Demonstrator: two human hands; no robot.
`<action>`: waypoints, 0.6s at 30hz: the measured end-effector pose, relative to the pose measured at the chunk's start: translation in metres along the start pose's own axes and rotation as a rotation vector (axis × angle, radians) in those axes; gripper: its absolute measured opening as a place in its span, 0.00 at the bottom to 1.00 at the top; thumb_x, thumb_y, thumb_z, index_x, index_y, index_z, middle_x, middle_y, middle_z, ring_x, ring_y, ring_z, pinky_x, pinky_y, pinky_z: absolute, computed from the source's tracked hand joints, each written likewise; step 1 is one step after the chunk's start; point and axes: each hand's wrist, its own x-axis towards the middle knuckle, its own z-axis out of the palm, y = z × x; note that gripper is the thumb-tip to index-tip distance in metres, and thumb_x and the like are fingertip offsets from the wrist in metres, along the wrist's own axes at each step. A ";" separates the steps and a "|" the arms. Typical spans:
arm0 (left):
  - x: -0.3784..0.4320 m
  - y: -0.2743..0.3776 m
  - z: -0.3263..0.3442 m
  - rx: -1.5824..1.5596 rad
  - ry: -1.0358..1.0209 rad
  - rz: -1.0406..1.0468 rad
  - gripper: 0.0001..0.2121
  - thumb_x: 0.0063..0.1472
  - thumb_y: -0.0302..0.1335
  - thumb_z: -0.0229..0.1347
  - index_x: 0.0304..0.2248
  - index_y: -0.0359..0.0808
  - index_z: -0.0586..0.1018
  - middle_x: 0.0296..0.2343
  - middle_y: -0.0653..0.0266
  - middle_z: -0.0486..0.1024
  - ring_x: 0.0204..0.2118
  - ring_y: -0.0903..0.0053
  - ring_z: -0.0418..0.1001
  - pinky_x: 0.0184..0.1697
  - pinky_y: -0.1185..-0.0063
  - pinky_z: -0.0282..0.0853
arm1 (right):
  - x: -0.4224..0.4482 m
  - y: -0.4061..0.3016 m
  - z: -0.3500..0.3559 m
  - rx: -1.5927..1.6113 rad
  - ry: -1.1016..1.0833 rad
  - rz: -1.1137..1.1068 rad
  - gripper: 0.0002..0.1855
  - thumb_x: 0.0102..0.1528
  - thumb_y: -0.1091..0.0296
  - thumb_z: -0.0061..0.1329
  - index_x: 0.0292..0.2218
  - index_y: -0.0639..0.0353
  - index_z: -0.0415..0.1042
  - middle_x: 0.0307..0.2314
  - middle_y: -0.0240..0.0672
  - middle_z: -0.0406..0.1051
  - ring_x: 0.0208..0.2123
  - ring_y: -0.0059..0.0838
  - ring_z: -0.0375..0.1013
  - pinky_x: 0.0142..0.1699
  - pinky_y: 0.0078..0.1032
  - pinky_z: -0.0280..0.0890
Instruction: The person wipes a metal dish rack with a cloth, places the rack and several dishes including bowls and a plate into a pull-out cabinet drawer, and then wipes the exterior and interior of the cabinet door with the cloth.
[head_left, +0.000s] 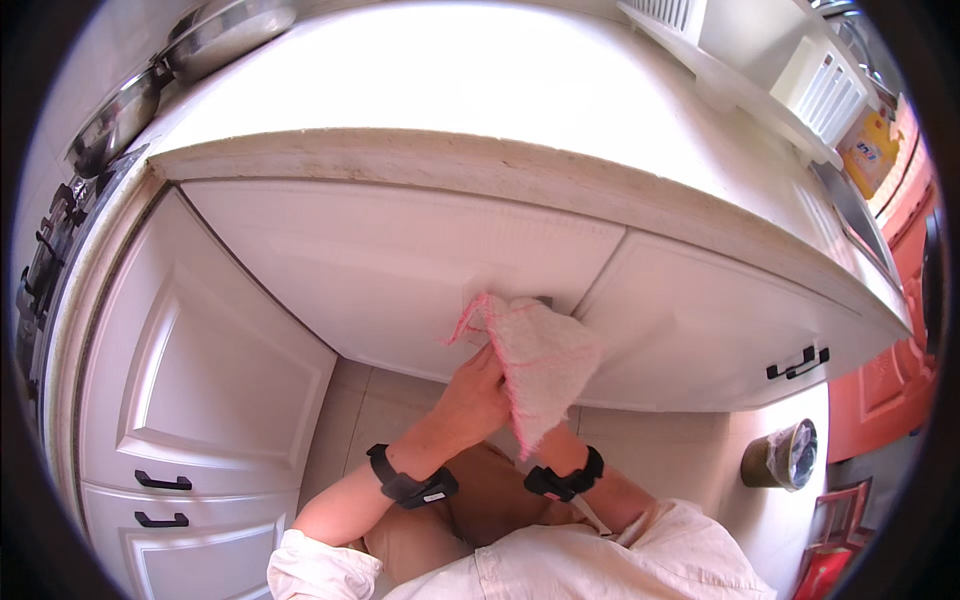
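Note:
A whitish cloth (551, 356) with pink stitched edges hangs in front of the white cabinet doors. My left hand (472, 397) grips it along its left edge, fingers curled against the fabric. Of my right hand (555, 439), only the part near the wrist shows below the cloth; its fingers are hidden behind the fabric. Both wrists wear black straps with small black devices. Just past the cloth's upper edge, a small dark piece (545, 301), perhaps a door handle, peeks out by the seam between the left door (390, 262) and the right door (697, 322).
Above the doors runs a pale countertop (450, 75) with a worn front edge. Metal pans (120, 120) and a gas stove (49, 247) stand left. A white rack (750, 82) and a yellow package (874, 150) are at right. A lined waste bin (780, 455) stands on the floor.

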 end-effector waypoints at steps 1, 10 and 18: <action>-0.006 -0.004 0.003 -0.001 -0.045 -0.025 0.20 0.48 0.25 0.52 0.44 0.32 0.69 0.46 0.52 0.63 0.46 0.53 0.63 0.47 0.67 0.64 | -0.006 0.000 0.005 0.092 -0.010 0.025 0.30 0.49 0.61 0.49 0.52 0.56 0.57 0.51 0.39 0.57 0.53 0.41 0.55 0.58 0.37 0.46; -0.036 -0.027 0.037 0.320 -0.065 -0.029 0.21 0.48 0.27 0.54 0.45 0.36 0.69 0.44 0.51 0.62 0.48 0.53 0.59 0.49 0.63 0.58 | -0.052 0.018 0.005 0.091 0.059 0.035 0.27 0.46 0.67 0.51 0.49 0.58 0.62 0.47 0.40 0.62 0.49 0.37 0.61 0.54 0.32 0.54; 0.017 0.056 0.028 0.544 0.179 0.321 0.19 0.43 0.26 0.56 0.38 0.36 0.72 0.43 0.50 0.60 0.46 0.52 0.58 0.46 0.56 0.54 | -0.026 -0.025 -0.096 0.049 0.584 0.047 0.18 0.45 0.72 0.48 0.40 0.55 0.72 0.39 0.38 0.70 0.44 0.42 0.67 0.50 0.38 0.58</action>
